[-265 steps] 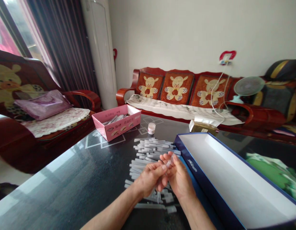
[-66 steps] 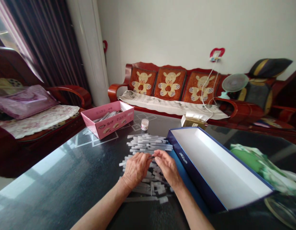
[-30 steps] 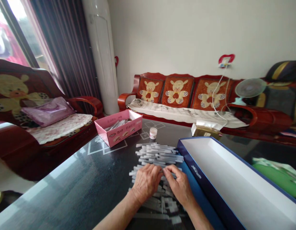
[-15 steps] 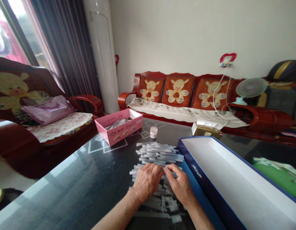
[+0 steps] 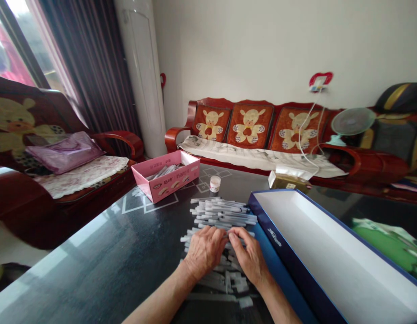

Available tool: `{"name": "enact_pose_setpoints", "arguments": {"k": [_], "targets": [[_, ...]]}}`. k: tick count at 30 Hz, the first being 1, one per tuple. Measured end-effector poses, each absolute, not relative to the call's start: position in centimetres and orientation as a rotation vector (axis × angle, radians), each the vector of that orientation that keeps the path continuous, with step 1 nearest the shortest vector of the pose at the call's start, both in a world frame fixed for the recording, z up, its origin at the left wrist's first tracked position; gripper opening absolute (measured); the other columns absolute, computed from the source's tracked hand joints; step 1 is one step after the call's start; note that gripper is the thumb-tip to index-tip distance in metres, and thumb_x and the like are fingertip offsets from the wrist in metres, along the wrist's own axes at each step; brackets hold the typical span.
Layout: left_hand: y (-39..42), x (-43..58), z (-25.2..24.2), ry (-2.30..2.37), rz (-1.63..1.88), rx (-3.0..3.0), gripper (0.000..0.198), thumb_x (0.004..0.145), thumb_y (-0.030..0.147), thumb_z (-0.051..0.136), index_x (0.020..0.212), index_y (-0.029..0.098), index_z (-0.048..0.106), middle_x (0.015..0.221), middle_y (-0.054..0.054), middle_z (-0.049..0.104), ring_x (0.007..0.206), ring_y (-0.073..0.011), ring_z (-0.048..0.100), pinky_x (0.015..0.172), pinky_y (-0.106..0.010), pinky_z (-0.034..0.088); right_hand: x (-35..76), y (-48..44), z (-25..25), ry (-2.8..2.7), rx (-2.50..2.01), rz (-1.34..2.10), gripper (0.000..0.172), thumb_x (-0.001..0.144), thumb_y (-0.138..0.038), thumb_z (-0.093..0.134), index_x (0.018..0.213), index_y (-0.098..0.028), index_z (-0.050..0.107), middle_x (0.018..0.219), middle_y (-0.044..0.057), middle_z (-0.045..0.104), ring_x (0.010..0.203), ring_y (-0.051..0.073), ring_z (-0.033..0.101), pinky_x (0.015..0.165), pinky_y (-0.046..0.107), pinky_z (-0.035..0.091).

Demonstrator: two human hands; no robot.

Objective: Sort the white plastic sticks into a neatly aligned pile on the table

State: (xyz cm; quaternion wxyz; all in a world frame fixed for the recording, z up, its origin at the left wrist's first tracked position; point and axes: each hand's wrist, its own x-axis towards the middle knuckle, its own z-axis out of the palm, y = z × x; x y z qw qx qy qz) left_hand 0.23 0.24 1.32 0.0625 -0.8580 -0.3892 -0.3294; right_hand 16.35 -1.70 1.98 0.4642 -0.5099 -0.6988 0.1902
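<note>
A pile of thin grey-white sticks (image 5: 219, 213) lies on the dark glass table (image 5: 103, 261). My left hand (image 5: 204, 251) rests palm down on the near part of the pile, fingers curled onto the sticks. My right hand (image 5: 248, 256) lies beside it, fingertips pinched at a stick where the two hands meet. What sits between the fingers is too small to make out. Just right of my right hand stands a long blue box (image 5: 272, 234) with a white inside.
A pink carton (image 5: 168, 182) with more sticks stands at the far left of the table, a small white jar (image 5: 214, 183) behind the pile, a tan tissue box (image 5: 286, 180) beyond the blue box. Red wooden sofas (image 5: 249, 126) surround the table; a small fan (image 5: 350, 122) stands right.
Earlier my hands were raised above the pile, holding a stick between them. They have come down onto the sticks and have stayed there, barely shifting over the last second.
</note>
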Motion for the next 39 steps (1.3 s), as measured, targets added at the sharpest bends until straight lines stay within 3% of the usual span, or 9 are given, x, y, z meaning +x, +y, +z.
{"name": "enact_pose_setpoints", "arguments": {"k": [4, 20, 24, 32, 39], "targets": [[0.18, 0.21, 1.44, -1.164, -0.980, -2.599, 0.014, 0.093, 0.025, 0.043, 0.089, 0.020, 0.054, 0.074, -0.001, 0.060, 0.068, -0.0170, 0.053, 0.063, -0.028, 0.040, 16.28, -1.60, 1.75, -1.763, -1.303, 0.396, 0.030, 0.093, -0.036, 0.042, 0.074, -0.020, 0.059, 0.074, 0.003, 0.063, 0.074, 0.018, 0.060, 0.070, 0.026, 0.043], [0.32, 0.03, 1.43, -1.141, -0.977, -2.555, 0.015, 0.094, 0.026, 0.042, 0.091, 0.019, 0.055, 0.072, -0.001, 0.059, 0.067, -0.0167, 0.053, 0.061, -0.028, 0.038, 16.39, -1.91, 2.63, -1.717, -1.219, 0.448, 0.012, 0.086, -0.026, 0.051, 0.084, -0.020, 0.061, 0.082, 0.003, 0.065, 0.080, 0.017, 0.061, 0.074, 0.025, 0.046], [0.50, -0.05, 1.50, -1.178, -0.988, -2.516, 0.015, 0.094, 0.027, 0.043, 0.090, 0.019, 0.056, 0.072, -0.001, 0.058, 0.068, -0.0174, 0.051, 0.063, -0.029, 0.038, 16.76, -1.64, 2.35, -1.658, -1.252, 0.421, 0.011, 0.084, -0.024, 0.052, 0.090, -0.020, 0.060, 0.086, 0.003, 0.067, 0.084, 0.018, 0.062, 0.078, 0.027, 0.047], [0.56, -0.01, 1.53, -1.219, -1.039, -2.484, 0.015, 0.093, 0.025, 0.043, 0.093, 0.019, 0.056, 0.077, -0.004, 0.059, 0.073, -0.0195, 0.050, 0.068, -0.032, 0.039, 16.53, -1.72, 1.84, -1.835, -1.291, 0.405, 0.013, 0.074, -0.013, 0.055, 0.083, -0.020, 0.061, 0.084, 0.003, 0.067, 0.084, 0.020, 0.062, 0.080, 0.031, 0.046], [0.43, -0.01, 1.69, -1.177, -1.031, -2.519, 0.017, 0.093, 0.024, 0.041, 0.092, 0.018, 0.057, 0.075, -0.004, 0.057, 0.071, -0.0183, 0.049, 0.067, -0.031, 0.039, 16.51, -1.88, 2.53, -1.748, -1.214, 0.409, 0.009, 0.084, -0.023, 0.054, 0.085, -0.020, 0.063, 0.086, 0.004, 0.066, 0.085, 0.019, 0.062, 0.079, 0.029, 0.047]]}}
